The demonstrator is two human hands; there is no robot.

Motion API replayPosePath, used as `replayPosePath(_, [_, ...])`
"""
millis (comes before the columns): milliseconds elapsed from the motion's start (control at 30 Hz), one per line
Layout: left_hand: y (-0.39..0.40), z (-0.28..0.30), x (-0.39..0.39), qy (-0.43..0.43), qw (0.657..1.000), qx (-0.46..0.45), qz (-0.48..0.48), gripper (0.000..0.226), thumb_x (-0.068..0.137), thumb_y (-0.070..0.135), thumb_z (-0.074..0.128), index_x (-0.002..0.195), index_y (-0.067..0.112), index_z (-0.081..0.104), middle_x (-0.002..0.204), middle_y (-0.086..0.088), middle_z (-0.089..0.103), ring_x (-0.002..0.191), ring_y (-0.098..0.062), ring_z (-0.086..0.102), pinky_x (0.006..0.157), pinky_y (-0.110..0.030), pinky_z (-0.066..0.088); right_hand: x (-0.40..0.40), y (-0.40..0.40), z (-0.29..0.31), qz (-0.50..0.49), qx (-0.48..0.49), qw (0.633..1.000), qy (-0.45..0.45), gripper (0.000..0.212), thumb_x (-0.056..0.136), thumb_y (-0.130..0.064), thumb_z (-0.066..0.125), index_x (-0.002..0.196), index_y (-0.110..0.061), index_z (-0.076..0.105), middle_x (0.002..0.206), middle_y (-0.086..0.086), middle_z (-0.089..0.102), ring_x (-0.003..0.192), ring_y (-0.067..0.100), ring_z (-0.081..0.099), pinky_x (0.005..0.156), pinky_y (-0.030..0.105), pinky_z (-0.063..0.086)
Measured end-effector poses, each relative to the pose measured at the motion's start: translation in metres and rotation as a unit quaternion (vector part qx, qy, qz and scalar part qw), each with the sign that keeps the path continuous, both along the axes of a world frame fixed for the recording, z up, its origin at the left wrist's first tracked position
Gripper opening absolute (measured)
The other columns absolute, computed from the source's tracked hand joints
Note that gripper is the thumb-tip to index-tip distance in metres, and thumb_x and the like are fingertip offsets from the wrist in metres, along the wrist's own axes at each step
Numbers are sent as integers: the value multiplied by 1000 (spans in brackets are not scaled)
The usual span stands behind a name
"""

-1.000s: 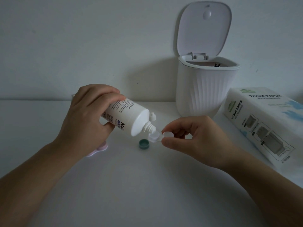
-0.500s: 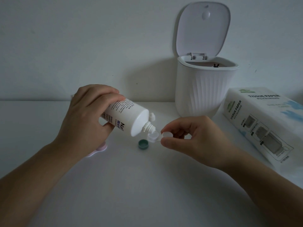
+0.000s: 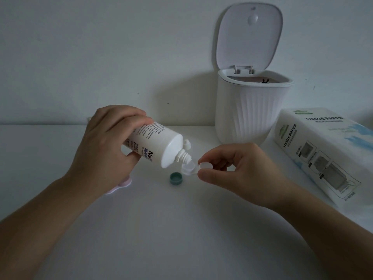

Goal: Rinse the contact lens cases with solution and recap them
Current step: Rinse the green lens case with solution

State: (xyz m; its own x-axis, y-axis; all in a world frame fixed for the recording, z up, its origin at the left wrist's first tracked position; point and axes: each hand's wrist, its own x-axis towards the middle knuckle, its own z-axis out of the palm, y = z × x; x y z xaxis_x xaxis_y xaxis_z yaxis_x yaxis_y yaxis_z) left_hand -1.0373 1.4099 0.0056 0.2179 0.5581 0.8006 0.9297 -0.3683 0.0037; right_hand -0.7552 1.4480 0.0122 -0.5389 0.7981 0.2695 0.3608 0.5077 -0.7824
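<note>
My left hand (image 3: 105, 146) grips a white solution bottle (image 3: 159, 144), tilted with its nozzle down and to the right, right over the open well of a clear contact lens case (image 3: 188, 168). My right hand (image 3: 238, 170) pinches that case at its capped end, where a white cap (image 3: 205, 165) sits. A green cap (image 3: 176, 178) lies open side up on the table just left of the case. A pink lens case (image 3: 121, 185) lies on the table, mostly hidden under my left hand. The bottle's small white cap (image 3: 187, 143) stands behind the bottle.
A white ribbed bin (image 3: 250, 112) with its lid up stands at the back against the wall. A tissue paper pack (image 3: 327, 150) lies to the right of it. Everything rests on a white table (image 3: 171, 229).
</note>
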Motion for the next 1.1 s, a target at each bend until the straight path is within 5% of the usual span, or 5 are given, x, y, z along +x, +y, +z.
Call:
replayPosePath(467, [-8, -4, 2, -178, 979, -99, -26, 74, 61, 3, 91, 120, 36, 59, 113, 23, 54, 107, 0, 47, 83, 2, 35, 1, 1, 1, 10, 1, 1000, 9, 22, 72, -47, 75, 88, -32, 77, 80, -10, 75, 68, 6, 68, 70, 28, 60])
replayPosePath(600, [-12, 0, 7, -304, 942, -140, -12, 72, 65, 16, 89, 107, 62, 53, 113, 27, 57, 96, 13, 55, 42, -7, 45, 2, 2, 1, 18, -3, 1000, 5, 23, 72, -49, 75, 89, -33, 77, 81, -10, 75, 69, 7, 69, 71, 31, 61])
replayPosePath(667, [-14, 2, 7, -352, 922, -165, 2, 67, 65, 23, 89, 105, 64, 54, 110, 31, 60, 80, 5, 65, 30, -17, 44, 2, 2, 0, 19, -3, 1000, 5, 25, 72, -51, 75, 89, -34, 77, 81, -10, 75, 69, 6, 69, 71, 32, 61])
replayPosePath(900, [-14, 4, 12, -440, 867, -232, 18, 63, 68, 22, 90, 110, 56, 59, 110, 28, 63, 42, -43, 63, 35, -40, 47, 1, 3, -1, 16, -8, 1000, 6, 31, 67, -57, 73, 89, -35, 77, 78, -10, 74, 67, 7, 68, 70, 36, 60])
replayPosePath(1100, [-14, 4, 14, -465, 849, -251, 20, 63, 65, 29, 93, 111, 55, 60, 117, 30, 63, 42, -32, 66, 36, -45, 49, 0, 3, -1, 16, -10, 1000, 4, 30, 67, -57, 73, 89, -36, 76, 77, -11, 74, 66, 6, 67, 71, 37, 60])
